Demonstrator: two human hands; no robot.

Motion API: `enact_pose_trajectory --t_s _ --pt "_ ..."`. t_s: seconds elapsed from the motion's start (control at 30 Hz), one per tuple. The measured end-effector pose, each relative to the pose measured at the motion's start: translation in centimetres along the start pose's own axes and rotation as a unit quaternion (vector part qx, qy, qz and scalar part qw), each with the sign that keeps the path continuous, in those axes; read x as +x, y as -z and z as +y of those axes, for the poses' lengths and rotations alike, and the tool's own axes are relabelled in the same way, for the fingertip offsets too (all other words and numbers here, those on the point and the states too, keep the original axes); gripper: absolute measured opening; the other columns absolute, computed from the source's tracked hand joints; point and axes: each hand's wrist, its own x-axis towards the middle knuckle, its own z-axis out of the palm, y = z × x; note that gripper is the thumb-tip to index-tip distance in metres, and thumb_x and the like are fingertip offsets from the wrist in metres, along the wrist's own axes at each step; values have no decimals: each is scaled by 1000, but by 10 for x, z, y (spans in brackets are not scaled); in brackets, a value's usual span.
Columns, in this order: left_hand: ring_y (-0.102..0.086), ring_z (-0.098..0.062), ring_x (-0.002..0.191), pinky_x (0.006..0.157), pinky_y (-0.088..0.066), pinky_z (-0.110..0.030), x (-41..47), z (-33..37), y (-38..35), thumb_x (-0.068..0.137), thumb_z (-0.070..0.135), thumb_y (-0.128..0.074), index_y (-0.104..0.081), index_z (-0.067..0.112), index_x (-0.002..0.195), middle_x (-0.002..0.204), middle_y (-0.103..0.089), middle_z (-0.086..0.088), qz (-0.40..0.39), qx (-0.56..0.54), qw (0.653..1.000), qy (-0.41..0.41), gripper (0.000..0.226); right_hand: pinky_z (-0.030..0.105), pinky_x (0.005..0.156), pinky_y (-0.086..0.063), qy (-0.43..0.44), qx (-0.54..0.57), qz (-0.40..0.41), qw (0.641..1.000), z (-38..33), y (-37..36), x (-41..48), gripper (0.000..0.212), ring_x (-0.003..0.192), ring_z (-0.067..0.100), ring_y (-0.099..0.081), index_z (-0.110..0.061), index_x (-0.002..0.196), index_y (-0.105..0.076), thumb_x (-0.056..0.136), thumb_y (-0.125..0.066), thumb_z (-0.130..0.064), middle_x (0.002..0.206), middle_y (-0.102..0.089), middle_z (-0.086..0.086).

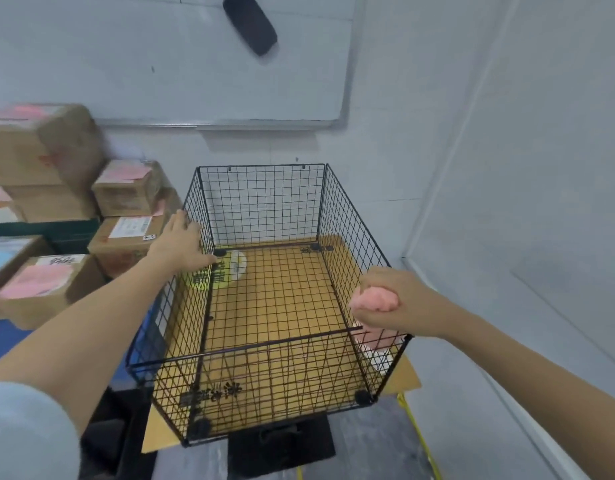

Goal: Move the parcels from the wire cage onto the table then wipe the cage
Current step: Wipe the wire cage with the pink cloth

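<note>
The black wire cage (264, 202) stands open-topped in the middle of the view, with no parcels inside and only a brown cardboard sheet (274, 306) under its mesh floor. My left hand (181, 244) rests on the cage's left wall near the far corner, fingers curled over the top wire. My right hand (389, 299) grips a bunched pink cloth (375, 301) at the cage's near right corner; part of the cloth hangs down inside the mesh. Several cardboard parcels (126, 188) with pink and white labels are stacked to the left on a blue table (1, 337).
A whiteboard (195, 64) hangs on the wall behind, with a dark eraser (250, 22) on it. White walls close in at the back and right. A black stand (281, 445) holds the cage above a grey floor. A yellow strap (420, 438) runs along the floor.
</note>
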Motion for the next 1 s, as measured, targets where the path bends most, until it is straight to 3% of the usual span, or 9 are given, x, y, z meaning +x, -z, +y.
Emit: enact_pose_trajectory --t_s 0.3,0.43,0.53,0.7,0.8,1.0 --pt "-6 -32 146 113 -22 -56 11 3 -2 83 50 -63 -20 10 149 159 0 -12 -1 -32 999 29 88 19 68 -46 -32 64 148 986 -11 9 7 18 80 6 -59 -41 82 -50 78 -67 -47 86 -58 -12" --pt "-18 -37 141 111 -28 -56 20 7 5 80 48 -66 -21 7 148 156 -11 -17 -7 -58 997 45 91 19 74 -44 -58 40 222 972 -12 27 34 20 86 9 -58 -30 87 -55 81 -74 -33 88 -60 -9" --pt "-15 -38 142 112 -26 -54 32 8 10 82 46 -66 -17 6 149 156 -8 -18 -13 -50 998 44 92 14 74 -42 -77 40 240 967 -8 30 57 22 87 8 -58 -18 91 -58 81 -73 -31 90 -62 -5" --pt "-17 -38 142 112 -25 -49 62 5 19 86 42 -63 -11 6 151 157 -4 -18 -21 -54 998 20 91 30 79 -54 -98 32 235 966 5 25 96 30 88 10 -60 -18 93 -60 78 -70 -41 93 -62 -4" --pt "-15 -35 143 114 -25 -48 83 5 18 87 45 -60 -8 6 151 158 -1 -16 -18 -38 999 -17 92 33 77 -57 -119 53 229 965 9 15 111 35 88 13 -62 -18 94 -60 75 -67 -46 95 -62 -1" --pt "-2 -27 147 116 -5 -54 133 21 19 89 56 -49 -8 16 152 160 3 -9 2 51 993 -105 85 26 74 -54 -149 27 222 963 26 3 147 27 85 10 -60 -25 91 -57 76 -70 -44 91 -61 -5"
